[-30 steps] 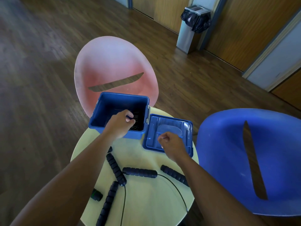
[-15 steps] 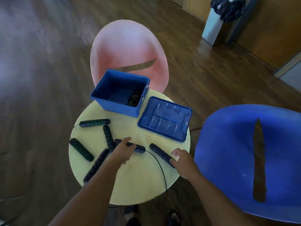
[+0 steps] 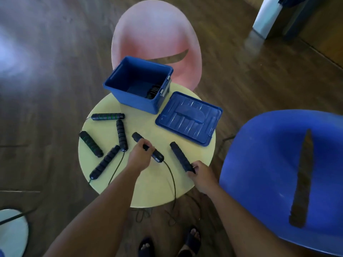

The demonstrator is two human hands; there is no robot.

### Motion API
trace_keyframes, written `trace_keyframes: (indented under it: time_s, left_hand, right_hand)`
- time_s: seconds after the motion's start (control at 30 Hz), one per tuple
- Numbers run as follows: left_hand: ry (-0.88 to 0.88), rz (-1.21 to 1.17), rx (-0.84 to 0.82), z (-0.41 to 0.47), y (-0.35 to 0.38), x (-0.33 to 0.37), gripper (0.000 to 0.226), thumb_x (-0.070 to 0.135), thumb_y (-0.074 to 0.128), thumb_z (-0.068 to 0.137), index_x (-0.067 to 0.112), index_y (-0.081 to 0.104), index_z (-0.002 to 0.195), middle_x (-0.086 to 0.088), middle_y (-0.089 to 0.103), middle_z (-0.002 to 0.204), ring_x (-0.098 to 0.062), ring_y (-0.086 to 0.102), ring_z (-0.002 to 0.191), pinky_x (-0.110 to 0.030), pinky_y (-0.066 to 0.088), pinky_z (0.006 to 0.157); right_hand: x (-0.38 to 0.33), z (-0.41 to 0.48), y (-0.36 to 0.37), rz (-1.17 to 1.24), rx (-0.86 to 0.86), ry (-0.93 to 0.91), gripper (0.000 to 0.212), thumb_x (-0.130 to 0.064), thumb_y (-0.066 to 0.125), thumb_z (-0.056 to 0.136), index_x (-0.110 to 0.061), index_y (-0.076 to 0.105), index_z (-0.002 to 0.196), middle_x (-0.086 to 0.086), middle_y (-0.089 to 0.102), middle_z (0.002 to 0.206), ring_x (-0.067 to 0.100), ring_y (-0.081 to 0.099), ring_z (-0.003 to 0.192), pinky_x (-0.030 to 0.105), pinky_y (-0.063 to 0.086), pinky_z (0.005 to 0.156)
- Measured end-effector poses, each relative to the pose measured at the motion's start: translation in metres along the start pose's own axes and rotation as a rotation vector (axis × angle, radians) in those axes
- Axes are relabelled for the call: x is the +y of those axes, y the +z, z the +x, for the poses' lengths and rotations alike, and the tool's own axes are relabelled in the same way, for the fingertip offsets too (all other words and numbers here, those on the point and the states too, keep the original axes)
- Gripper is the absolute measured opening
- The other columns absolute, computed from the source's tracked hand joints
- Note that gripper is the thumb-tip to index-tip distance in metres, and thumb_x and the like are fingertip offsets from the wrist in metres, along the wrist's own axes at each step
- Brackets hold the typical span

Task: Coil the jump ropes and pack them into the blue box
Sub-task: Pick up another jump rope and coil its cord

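Observation:
The blue box (image 3: 128, 97) stands open at the far side of the round yellow table (image 3: 148, 182), with a coiled black rope (image 3: 153, 90) in its right corner. Its blue lid (image 3: 189, 117) lies to the right. My left hand (image 3: 139, 157) is shut on a black jump rope handle (image 3: 138, 137) in the table's middle; the rope's cord (image 3: 171, 175) runs off the near edge. My right hand (image 3: 201, 172) grips the near end of a second black handle (image 3: 179, 154). Several more handles (image 3: 121, 134) lie on the left half.
A pink chair (image 3: 156, 34) stands behind the table and a blue chair (image 3: 278, 173) to the right. Cords hang down to the wooden floor by my sandalled feet (image 3: 189, 240). A white bin (image 3: 267, 13) stands at the top right.
My left hand came out of the box and closed on a handle at mid-table. My right hand left the lid and took the handle near the right edge. The view tilted downward.

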State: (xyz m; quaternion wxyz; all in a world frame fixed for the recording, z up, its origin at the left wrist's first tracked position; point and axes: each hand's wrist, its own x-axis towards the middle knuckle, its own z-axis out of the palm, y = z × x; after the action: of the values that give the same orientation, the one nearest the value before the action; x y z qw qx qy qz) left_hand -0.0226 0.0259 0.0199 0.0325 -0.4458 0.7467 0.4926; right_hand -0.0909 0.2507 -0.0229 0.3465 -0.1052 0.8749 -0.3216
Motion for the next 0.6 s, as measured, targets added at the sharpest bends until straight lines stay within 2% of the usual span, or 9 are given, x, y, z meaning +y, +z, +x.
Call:
trace_keyframes:
  time_s: [0.07, 0.13, 0.23, 0.3, 0.37, 0.43, 0.5, 0.6]
  left_hand:
    - [0.032, -0.008, -0.031, -0.015, -0.007, 0.006, 0.016, 0.025, 0.061, 0.096, 0.032, 0.052, 0.085, -0.006, 0.070, 0.093, -0.033, 0.067, 0.085, -0.039, 0.054, 0.074]
    - [0.090, 0.001, -0.067, -0.031, -0.015, 0.014, 0.022, 0.022, 0.059, 0.097, 0.032, 0.045, 0.082, -0.009, 0.067, 0.086, -0.031, 0.059, 0.072, -0.038, 0.047, 0.067]
    - [0.194, -0.011, -0.092, -0.057, -0.032, 0.030, 0.017, 0.014, 0.057, 0.096, 0.019, 0.041, 0.092, -0.006, 0.060, 0.082, -0.022, 0.053, 0.071, -0.047, 0.053, 0.073]
    - [0.241, -0.051, -0.113, -0.074, -0.047, 0.041, 0.021, 0.010, 0.059, 0.093, 0.019, 0.040, 0.093, -0.008, 0.062, 0.084, -0.022, 0.057, 0.072, -0.054, 0.055, 0.083]
    - [0.281, -0.092, -0.128, -0.090, -0.065, 0.051, 0.028, 0.010, 0.063, 0.089, 0.026, 0.040, 0.093, -0.012, 0.069, 0.090, -0.023, 0.063, 0.075, -0.058, 0.055, 0.085]
    - [0.329, -0.119, -0.128, -0.105, -0.084, 0.063, 0.035, 0.011, 0.067, 0.087, 0.031, 0.040, 0.095, -0.011, 0.072, 0.094, -0.028, 0.067, 0.082, -0.057, 0.055, 0.086]
    - [0.381, -0.149, -0.106, -0.120, -0.103, 0.074, 0.037, 0.014, 0.070, 0.086, 0.035, 0.042, 0.096, -0.007, 0.074, 0.093, -0.032, 0.069, 0.088, -0.054, 0.055, 0.085]
    - [0.461, -0.181, -0.086, -0.141, -0.133, 0.091, 0.034, 0.016, 0.073, 0.087, 0.032, 0.047, 0.101, -0.003, 0.076, 0.092, -0.027, 0.071, 0.085, -0.050, 0.056, 0.076]
  right_hand:
    - [-0.007, -0.009, -0.001, 0.213, -0.002, 0.052, 0.018, -0.029, 0.064, 0.092, -0.024, 0.056, 0.107, -0.010, 0.064, 0.096, 0.009, 0.063, 0.087, 0.029, 0.049, 0.072]
    - [-0.021, -0.019, -0.004, 0.471, 0.006, 0.081, 0.017, -0.021, 0.064, 0.092, -0.017, 0.058, 0.108, -0.001, 0.067, 0.100, 0.013, 0.068, 0.085, 0.025, 0.048, 0.065]
    - [-0.048, -0.035, -0.005, 0.741, 0.022, 0.084, 0.016, -0.008, 0.060, 0.092, -0.012, 0.060, 0.107, 0.006, 0.067, 0.099, 0.015, 0.069, 0.080, 0.027, 0.056, 0.076]
    - [-0.070, -0.046, -0.006, 0.831, 0.023, 0.059, 0.015, -0.004, 0.054, 0.092, -0.012, 0.062, 0.101, 0.006, 0.062, 0.090, 0.017, 0.064, 0.074, 0.032, 0.055, 0.080]
    - [-0.097, -0.061, -0.007, 0.907, 0.019, 0.008, 0.017, -0.003, 0.047, 0.092, -0.010, 0.062, 0.094, 0.008, 0.052, 0.082, 0.019, 0.052, 0.066, 0.035, 0.047, 0.070]
    - [-0.125, -0.079, -0.009, 0.957, 0.022, -0.040, 0.019, -0.002, 0.043, 0.093, -0.008, 0.061, 0.092, 0.009, 0.047, 0.080, 0.019, 0.045, 0.064, 0.032, 0.040, 0.062]
    - [-0.153, -0.099, -0.013, 0.972, 0.021, -0.109, 0.019, -0.006, 0.043, 0.094, -0.011, 0.061, 0.092, 0.007, 0.051, 0.081, 0.016, 0.046, 0.061, 0.029, 0.038, 0.058]
    - [-0.190, -0.127, -0.018, 0.959, 0.034, -0.248, 0.019, -0.017, 0.048, 0.086, -0.018, 0.064, 0.094, 0.003, 0.058, 0.083, 0.012, 0.047, 0.059, 0.028, 0.035, 0.058]
